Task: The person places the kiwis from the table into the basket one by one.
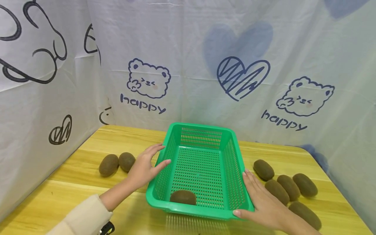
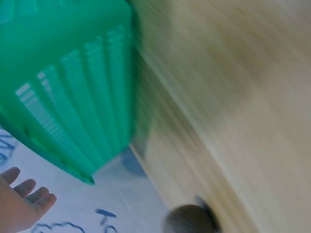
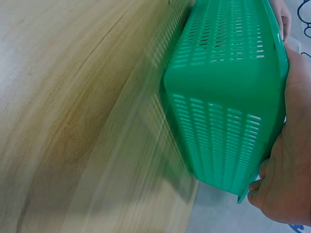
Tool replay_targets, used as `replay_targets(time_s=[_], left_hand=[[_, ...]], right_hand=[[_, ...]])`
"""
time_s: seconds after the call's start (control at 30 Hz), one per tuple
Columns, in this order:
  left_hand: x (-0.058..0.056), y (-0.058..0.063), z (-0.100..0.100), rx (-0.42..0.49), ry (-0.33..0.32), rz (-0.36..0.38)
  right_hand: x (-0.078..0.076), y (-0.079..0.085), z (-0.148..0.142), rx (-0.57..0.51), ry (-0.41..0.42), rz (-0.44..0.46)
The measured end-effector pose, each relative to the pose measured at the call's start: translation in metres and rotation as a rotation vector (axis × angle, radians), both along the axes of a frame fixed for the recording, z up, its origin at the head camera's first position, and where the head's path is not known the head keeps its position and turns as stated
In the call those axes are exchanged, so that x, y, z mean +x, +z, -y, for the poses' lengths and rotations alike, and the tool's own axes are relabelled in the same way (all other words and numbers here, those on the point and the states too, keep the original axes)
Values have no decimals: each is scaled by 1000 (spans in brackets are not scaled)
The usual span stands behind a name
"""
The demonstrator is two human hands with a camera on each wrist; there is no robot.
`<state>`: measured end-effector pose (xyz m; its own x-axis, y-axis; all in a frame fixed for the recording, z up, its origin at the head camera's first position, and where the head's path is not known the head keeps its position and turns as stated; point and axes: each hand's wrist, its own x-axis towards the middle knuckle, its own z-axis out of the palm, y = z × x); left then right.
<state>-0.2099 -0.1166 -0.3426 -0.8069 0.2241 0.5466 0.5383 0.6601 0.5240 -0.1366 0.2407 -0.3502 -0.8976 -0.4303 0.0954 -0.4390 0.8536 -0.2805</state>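
Observation:
A green plastic basket (image 1: 198, 163) with slotted walls stands on the wooden table. One brown kiwifruit (image 1: 183, 197) lies inside it, against the near wall. At the left rim is my left hand (image 1: 147, 166), thumb and fingers spread; in the left wrist view this hand (image 2: 22, 204) appears apart from the basket (image 2: 73, 97). My right hand (image 1: 264, 202) holds the basket's right rim by the near corner, thumb on the corner. Fingertips of the right hand (image 3: 286, 165) curl at the rim of the basket (image 3: 218, 97) in the right wrist view.
Two kiwifruits (image 1: 109, 165) lie on the table left of the basket, beside my left hand. Several more kiwifruits (image 1: 289, 187) are grouped on the right, close to my right hand. A white cloth (image 1: 188, 65) with drawings hangs behind the wooden table (image 1: 79, 169).

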Motion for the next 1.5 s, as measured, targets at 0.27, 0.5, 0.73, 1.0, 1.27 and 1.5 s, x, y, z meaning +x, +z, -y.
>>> replay_targets(time_s=[0.27, 0.5, 0.73, 1.0, 1.27, 1.5], left_hand=[[-10, -14, 25, 15, 106, -11], [-12, -22, 40, 66, 189, 110], [-13, -39, 51, 98, 282, 288], [-16, -52, 54, 79, 365, 377], [-22, -60, 53, 110, 404, 416], [-28, -63, 55, 188, 409, 452]], right_hand=[[0, 0, 0, -2, 2, -4], [0, 0, 0, -7, 4, 1], [-1, 1, -1, -10, 1, 15], [0, 0, -1, -5, -1, 7], [1, 1, 0, -23, -2, 14], [1, 1, 1, -22, -5, 0]])
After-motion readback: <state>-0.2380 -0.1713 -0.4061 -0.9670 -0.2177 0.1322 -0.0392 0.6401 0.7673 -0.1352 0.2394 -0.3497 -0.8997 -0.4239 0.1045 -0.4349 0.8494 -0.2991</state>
